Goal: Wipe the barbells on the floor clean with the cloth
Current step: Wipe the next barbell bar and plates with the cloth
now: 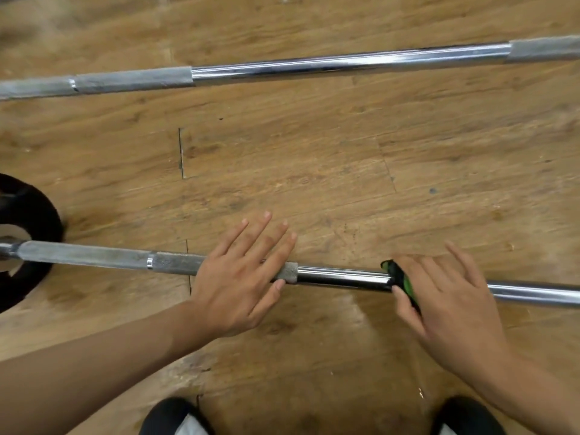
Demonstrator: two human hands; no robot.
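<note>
Two steel barbells lie across the wooden floor. The near barbell (342, 277) runs left to right under both my hands. My left hand (241, 277) rests flat on its knurled section with straight, spread fingers. My right hand (445, 293) presses a green and black cloth (400, 279) onto the shiny middle of the bar, thumb below the bar and fingers stretched over it. Most of the cloth is hidden under my palm. The far barbell (314, 65) lies untouched near the top.
A black weight plate (28, 215) sits on the near bar's left end. My two shoes (172, 416) show at the bottom edge, just behind the near bar. Bare wooden floor (282, 158) separates the two bars.
</note>
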